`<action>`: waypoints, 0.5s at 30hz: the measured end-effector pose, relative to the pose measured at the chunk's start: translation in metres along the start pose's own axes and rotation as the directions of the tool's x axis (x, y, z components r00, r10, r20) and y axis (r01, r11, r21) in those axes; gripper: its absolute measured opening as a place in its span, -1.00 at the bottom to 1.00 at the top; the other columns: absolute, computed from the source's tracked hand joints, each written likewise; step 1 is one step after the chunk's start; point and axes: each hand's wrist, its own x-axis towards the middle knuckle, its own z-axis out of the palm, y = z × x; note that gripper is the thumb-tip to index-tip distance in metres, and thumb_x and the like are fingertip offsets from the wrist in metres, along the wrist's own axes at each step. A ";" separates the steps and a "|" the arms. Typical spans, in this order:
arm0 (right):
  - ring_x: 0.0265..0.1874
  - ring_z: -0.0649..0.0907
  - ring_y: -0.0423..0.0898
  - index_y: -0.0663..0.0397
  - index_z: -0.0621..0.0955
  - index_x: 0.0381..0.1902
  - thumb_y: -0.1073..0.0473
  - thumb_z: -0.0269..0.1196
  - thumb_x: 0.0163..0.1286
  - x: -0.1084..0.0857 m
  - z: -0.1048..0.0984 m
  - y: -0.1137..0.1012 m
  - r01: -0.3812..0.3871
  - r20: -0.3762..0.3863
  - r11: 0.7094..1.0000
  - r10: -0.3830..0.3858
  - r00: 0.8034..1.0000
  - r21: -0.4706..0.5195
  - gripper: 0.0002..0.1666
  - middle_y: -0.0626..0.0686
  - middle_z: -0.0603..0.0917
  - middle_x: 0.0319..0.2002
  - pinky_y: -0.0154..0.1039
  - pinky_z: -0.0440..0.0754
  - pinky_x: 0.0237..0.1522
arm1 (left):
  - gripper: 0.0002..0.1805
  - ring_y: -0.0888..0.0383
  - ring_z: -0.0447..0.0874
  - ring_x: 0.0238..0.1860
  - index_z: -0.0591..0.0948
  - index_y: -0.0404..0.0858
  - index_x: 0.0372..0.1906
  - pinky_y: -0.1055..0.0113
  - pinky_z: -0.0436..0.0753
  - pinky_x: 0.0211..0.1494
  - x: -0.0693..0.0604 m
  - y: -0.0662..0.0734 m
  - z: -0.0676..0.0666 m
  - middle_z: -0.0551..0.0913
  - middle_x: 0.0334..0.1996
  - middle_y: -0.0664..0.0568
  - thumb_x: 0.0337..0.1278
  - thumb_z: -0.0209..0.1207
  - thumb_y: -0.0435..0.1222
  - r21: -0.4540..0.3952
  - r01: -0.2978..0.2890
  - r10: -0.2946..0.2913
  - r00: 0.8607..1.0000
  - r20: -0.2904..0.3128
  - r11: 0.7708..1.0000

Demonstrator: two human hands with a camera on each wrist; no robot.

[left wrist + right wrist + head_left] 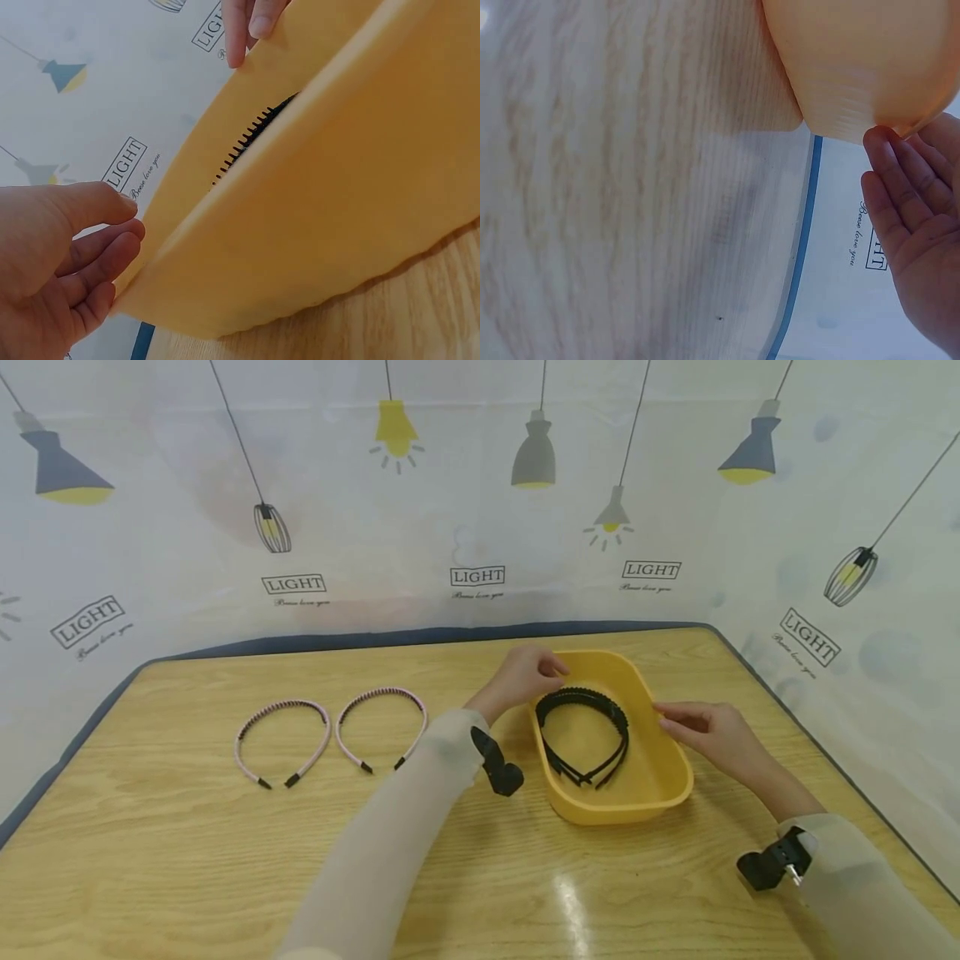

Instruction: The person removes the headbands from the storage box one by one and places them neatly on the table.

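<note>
A yellow basket [660, 768] stands on the right part of the table. Inside it lie black headbands [622, 727], overlapping; in the left wrist view a toothed black band [259, 131] shows past the rim. My left hand [525, 675] is at the basket's far left corner, its fingers loosely bent with nothing between them; in the left wrist view the hand [60, 262] appears beside the rim. At the right side, my right hand [712, 735] holds the rim between thumb and fingers. The right wrist view shows this hand's [922, 202] fingertips against the outer wall.
Two pink headbands with dark tips, one at the left [322, 743] and one nearer the middle [422, 727], lie apart on the wooden table [225, 860]. A white cloth printed with lamps [375, 527] hangs behind the table and along its sides.
</note>
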 end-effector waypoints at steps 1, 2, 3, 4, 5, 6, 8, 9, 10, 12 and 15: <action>-0.25 0.53 -0.52 0.34 0.53 0.07 0.16 0.15 0.34 0.000 0.000 0.000 -0.001 0.000 1.000 0.001 1.000 0.001 -0.57 0.27 0.60 -0.06 -0.51 0.54 -0.26 | -0.76 0.14 0.59 -0.23 0.65 -0.33 -0.10 0.43 0.55 -0.24 0.001 0.000 0.000 0.65 -0.21 -0.05 0.12 0.19 -0.37 0.002 0.001 -0.001 1.000 0.002 1.000; -0.25 0.53 -0.52 0.34 0.53 0.07 0.16 0.15 0.34 0.000 0.000 -0.001 -0.002 0.000 1.000 0.002 1.000 0.000 -0.57 0.27 0.60 -0.06 -0.51 0.54 -0.26 | -0.76 0.14 0.59 -0.23 0.65 -0.33 -0.10 0.43 0.55 -0.24 0.002 0.000 0.001 0.65 -0.21 -0.05 0.12 0.18 -0.37 0.001 0.001 -0.001 1.000 0.003 1.000; -0.26 0.53 -0.52 0.34 0.53 0.07 0.16 0.15 0.34 0.000 0.000 -0.001 -0.003 0.000 1.000 0.003 1.000 0.001 -0.57 0.27 0.60 -0.06 -0.51 0.54 -0.26 | -0.76 0.14 0.59 -0.23 0.65 -0.33 -0.10 0.42 0.55 -0.24 0.004 0.001 0.001 0.65 -0.22 -0.05 0.12 0.18 -0.38 0.000 0.002 -0.002 1.000 0.005 1.000; -0.26 0.53 -0.52 0.34 0.53 0.07 0.16 0.15 0.34 0.000 0.000 -0.001 -0.003 0.000 1.000 0.003 1.000 0.003 -0.57 0.27 0.60 -0.06 -0.51 0.54 -0.26 | -0.76 0.14 0.58 -0.23 0.65 -0.33 -0.09 0.42 0.55 -0.24 0.005 0.001 0.001 0.65 -0.22 -0.04 0.12 0.18 -0.37 0.000 0.006 -0.006 1.000 0.008 1.000; -0.26 0.53 -0.52 0.34 0.53 0.07 0.16 0.15 0.34 0.000 0.000 -0.001 -0.004 0.001 1.000 0.004 1.000 0.004 -0.57 0.27 0.60 -0.06 -0.51 0.54 -0.27 | -0.76 0.14 0.58 -0.23 0.65 -0.33 -0.09 0.42 0.55 -0.23 0.006 0.001 0.001 0.65 -0.22 -0.04 0.12 0.18 -0.37 0.002 0.005 -0.005 1.000 0.011 1.000; -0.26 0.54 -0.52 0.34 0.53 0.07 0.16 0.15 0.34 0.000 -0.001 -0.001 -0.004 0.002 1.000 0.004 1.000 0.006 -0.57 0.27 0.60 -0.05 -0.51 0.54 -0.27 | -0.75 0.15 0.58 -0.22 0.65 -0.33 -0.09 0.43 0.54 -0.23 0.007 0.002 0.002 0.65 -0.21 -0.04 0.12 0.18 -0.37 0.007 0.007 -0.007 1.000 0.015 1.000; -0.25 0.54 -0.51 0.34 0.53 0.07 0.17 0.15 0.34 0.000 -0.001 -0.001 -0.004 0.003 1.000 0.004 1.000 0.008 -0.57 0.27 0.59 -0.05 -0.50 0.55 -0.27 | -0.75 0.15 0.58 -0.21 0.64 -0.32 -0.08 0.43 0.54 -0.22 0.009 0.002 0.002 0.64 -0.21 -0.03 0.12 0.18 -0.37 0.017 0.009 -0.010 1.000 0.024 1.000; -0.25 0.54 -0.51 0.34 0.52 0.08 0.16 0.15 0.34 0.000 -0.001 -0.001 -0.006 0.005 1.000 0.006 1.000 0.009 -0.57 0.28 0.59 -0.05 -0.50 0.55 -0.26 | -0.75 0.16 0.58 -0.21 0.65 -0.32 -0.08 0.43 0.54 -0.21 0.010 0.002 0.002 0.64 -0.20 -0.03 0.12 0.18 -0.36 0.026 0.009 -0.009 1.000 0.028 1.000; -0.25 0.54 -0.51 0.34 0.52 0.08 0.16 0.15 0.34 0.000 -0.001 -0.001 -0.008 0.006 1.000 0.008 1.000 0.009 -0.57 0.28 0.59 -0.05 -0.50 0.55 -0.26 | -0.75 0.16 0.58 -0.21 0.65 -0.31 -0.08 0.43 0.54 -0.20 0.012 0.002 0.003 0.64 -0.20 -0.02 0.13 0.18 -0.36 0.035 0.006 -0.007 0.999 0.031 0.999; -0.25 0.54 -0.51 0.34 0.52 0.08 0.15 0.15 0.34 0.000 -0.001 -0.001 -0.016 0.009 1.000 0.016 1.000 0.008 -0.56 0.28 0.59 -0.04 -0.50 0.55 -0.26 | -0.75 0.17 0.57 -0.21 0.65 -0.30 -0.07 0.43 0.54 -0.21 0.014 0.002 0.003 0.64 -0.20 -0.02 0.13 0.17 -0.35 0.052 0.004 -0.006 0.999 0.040 0.999; -0.25 0.53 -0.52 0.34 0.51 0.09 0.14 0.15 0.34 0.000 -0.001 -0.001 -0.030 0.012 1.000 0.030 0.999 0.003 -0.55 0.28 0.58 -0.03 -0.50 0.54 -0.25 | -0.75 0.17 0.57 -0.22 0.65 -0.30 -0.07 0.42 0.54 -0.21 0.018 0.000 0.005 0.63 -0.20 -0.01 0.14 0.17 -0.34 0.067 0.002 -0.005 0.999 0.047 0.998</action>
